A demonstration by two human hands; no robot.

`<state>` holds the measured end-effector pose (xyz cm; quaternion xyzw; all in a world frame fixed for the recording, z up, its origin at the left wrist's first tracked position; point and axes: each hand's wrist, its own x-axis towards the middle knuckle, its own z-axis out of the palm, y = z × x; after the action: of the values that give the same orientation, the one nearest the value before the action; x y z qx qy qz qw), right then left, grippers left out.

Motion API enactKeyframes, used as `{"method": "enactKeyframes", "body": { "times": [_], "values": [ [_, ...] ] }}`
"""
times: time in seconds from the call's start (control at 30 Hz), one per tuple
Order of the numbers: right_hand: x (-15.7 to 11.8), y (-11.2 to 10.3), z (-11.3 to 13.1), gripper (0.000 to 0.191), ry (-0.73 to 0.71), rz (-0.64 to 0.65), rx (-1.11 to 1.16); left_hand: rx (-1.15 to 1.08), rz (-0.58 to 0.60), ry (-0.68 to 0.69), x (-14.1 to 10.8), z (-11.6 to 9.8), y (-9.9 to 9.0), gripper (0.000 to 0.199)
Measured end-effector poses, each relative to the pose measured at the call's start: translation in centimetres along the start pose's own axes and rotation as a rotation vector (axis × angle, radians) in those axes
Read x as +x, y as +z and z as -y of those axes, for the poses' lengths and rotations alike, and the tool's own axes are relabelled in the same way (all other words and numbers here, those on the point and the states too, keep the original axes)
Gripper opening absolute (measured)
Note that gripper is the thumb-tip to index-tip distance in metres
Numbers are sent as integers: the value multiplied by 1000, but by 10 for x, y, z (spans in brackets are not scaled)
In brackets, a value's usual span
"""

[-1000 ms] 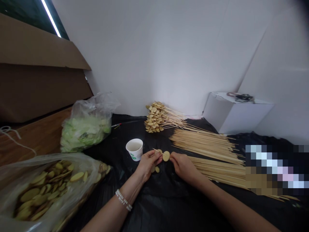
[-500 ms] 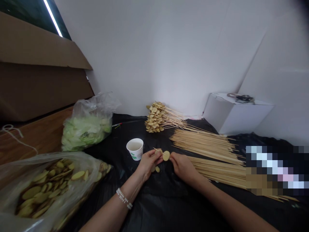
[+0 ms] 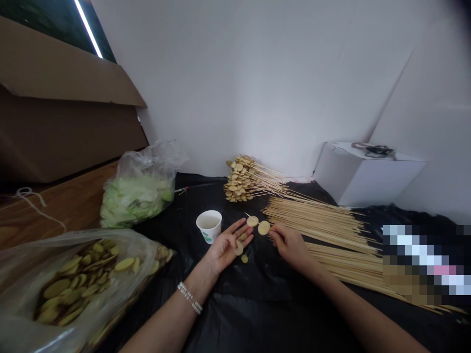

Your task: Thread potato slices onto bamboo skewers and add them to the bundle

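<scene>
At the middle of the black plastic sheet [image 3: 257, 318], right hand [image 3: 290, 246] closed in a light pinch at the near end of a thin bamboo skewer [image 3: 258, 224], the exact grip partly hidden by the fingers; left hand [image 3: 228, 247] open, palm up, fingers spread, just left of the skewer and apart from it. Two round potato slices on the skewer, the far slice [image 3: 252, 221] and the near slice [image 3: 263, 227], flat, pale yellow, dry-looking and spaced slightly apart, with the pointed tip bare beyond them. A third potato slice [image 3: 239, 248] at the edge of the left palm, a small offcut [image 3: 245, 258] on the sheet just below. Best handling here, by judgement: a grip low on the skewer, each slice pierced through its centre, and gentle, straight pressure to avoid splitting the thin rounds. Nearby, a white paper cup [image 3: 209, 226] just left of the left hand; a bag of potato slices [image 3: 73, 289] at near left; a pile of loaded skewers [image 3: 239, 179] at far centre; loose bamboo skewers [image 3: 316, 220] in rows at right.
</scene>
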<state>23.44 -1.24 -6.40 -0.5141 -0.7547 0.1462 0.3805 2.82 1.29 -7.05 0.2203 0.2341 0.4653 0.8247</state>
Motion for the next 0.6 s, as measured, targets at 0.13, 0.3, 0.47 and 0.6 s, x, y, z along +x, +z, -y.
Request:
{"method": "enactKeyframes", "body": {
  "times": [0.13,0.3,0.47,0.6],
  "values": [
    [-1,1,1,19,-16,1,16,25,27,5,0,1,-1,84],
    [-2,0,3,19,-26,9,33,35,-52,20,1,0,3,84],
    [-1,-3,4,19,-19,12,48,23,-118,23,0,0,8,71],
    [0,-5,4,20,-8,9,49,38,-159,25,0,1,8,42]
  ]
}}
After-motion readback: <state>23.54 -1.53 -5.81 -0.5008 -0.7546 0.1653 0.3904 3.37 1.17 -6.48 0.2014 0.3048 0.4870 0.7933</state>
